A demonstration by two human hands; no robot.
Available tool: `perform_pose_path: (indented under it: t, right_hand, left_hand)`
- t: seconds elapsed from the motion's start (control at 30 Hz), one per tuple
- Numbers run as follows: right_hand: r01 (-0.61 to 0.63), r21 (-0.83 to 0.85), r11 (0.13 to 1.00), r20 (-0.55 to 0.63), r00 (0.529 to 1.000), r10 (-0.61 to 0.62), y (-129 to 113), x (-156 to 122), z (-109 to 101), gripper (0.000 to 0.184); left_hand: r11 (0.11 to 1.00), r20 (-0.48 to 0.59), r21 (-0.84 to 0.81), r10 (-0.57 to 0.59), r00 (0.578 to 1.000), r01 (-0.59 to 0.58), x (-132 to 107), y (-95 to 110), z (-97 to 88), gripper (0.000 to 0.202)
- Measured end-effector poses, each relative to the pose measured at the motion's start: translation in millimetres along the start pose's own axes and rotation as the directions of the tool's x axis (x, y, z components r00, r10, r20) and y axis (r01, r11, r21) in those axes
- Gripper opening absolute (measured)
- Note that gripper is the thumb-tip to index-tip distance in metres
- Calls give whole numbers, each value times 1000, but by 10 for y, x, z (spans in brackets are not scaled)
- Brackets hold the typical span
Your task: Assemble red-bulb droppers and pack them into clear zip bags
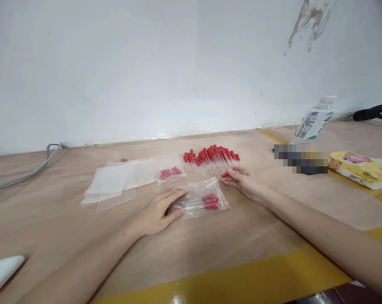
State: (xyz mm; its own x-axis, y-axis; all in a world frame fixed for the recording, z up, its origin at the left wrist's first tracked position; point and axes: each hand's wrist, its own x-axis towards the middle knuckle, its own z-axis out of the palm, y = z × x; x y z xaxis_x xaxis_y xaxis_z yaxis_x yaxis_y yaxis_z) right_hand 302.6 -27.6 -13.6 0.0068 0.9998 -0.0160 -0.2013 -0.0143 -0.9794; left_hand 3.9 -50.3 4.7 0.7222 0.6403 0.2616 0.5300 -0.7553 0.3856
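Observation:
My left hand (159,210) lies flat on the left end of a clear zip bag (201,203) that holds three red-capped droppers, its fingers stretched out. My right hand (243,180) pinches one red-capped dropper (220,177) by its cap at the bag's open right end. Just behind it lies a row of several loose red-capped droppers (211,158). A filled, closed bag of droppers (169,174) rests to the left, beside a stack of empty clear bags (115,183).
A plastic water bottle (314,120) stands at the right, with a yellow tissue pack (360,168) in front of it. A grey cable (35,166) runs along the left back. Yellow tape (241,276) marks the wooden table's near edge. A white object (2,272) lies bottom left.

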Motion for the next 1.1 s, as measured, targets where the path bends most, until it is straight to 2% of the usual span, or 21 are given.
perform_pose_path:
  t: [0.07, 0.1, 0.17, 0.27, 0.33, 0.4, 0.5, 0.63, 0.8, 0.9, 1.03, 1.1]
  right_hand:
    - [-31, -123, 992, 183, 982, 54, -20, -43, -55, 32]
    - [-1, -207, 978, 250, 967, 54, -30, -57, -91, 32]
    - [119, -362, 924, 333, 943, 9, -45, -62, -148, 28]
    - [288, -518, 805, 393, 916, -75, -40, -33, -153, 22]
    - [344, -566, 749, 400, 909, -115, -14, -16, -98, 21]
    - [374, -574, 729, 392, 907, -157, 19, -16, -23, 20]
    - [403, -553, 729, 394, 898, -198, 53, -46, 67, 20]
    - [390, -534, 750, 404, 897, -178, 49, -84, 112, 20]
    - [380, -571, 727, 330, 918, -220, 76, -76, 156, 17]
    - [435, -630, 643, 320, 900, -296, 116, -75, 179, 16]
    - [559, -700, 445, 421, 826, -376, 121, -81, 152, 14]
    - [556, -725, 406, 415, 824, -385, 94, -60, 118, 15]
  left_hand:
    - [1000, 2, -5, -7, 1000, 7, -1, 2, -1, 45]
    - [1000, 6, -6, -8, 1000, 9, -1, 2, 0, 45]
    - [1000, 10, -5, -12, 1000, 12, -2, 1, 4, 45]
    - [1000, 7, 11, -12, 1000, 12, -2, 0, 10, 45]
    - [1000, 3, 28, -2, 1000, 2, -1, 2, 10, 45]
    - [999, 3, 40, 8, 1000, -8, 2, 5, 8, 45]
    - [999, 7, 40, 12, 1000, -12, 6, 8, 5, 45]
    - [999, -3, 32, 16, 1000, -16, 11, 9, 6, 45]
    - [1000, -20, 14, 27, 999, -27, 19, 19, 6, 45]
    - [1000, -22, 5, 19, 1000, -19, 21, 18, 9, 45]
    - [999, -19, 7, 38, 999, -38, 24, -3, 20, 42]
    - [999, -5, 17, 42, 999, -42, 27, -11, 23, 40]
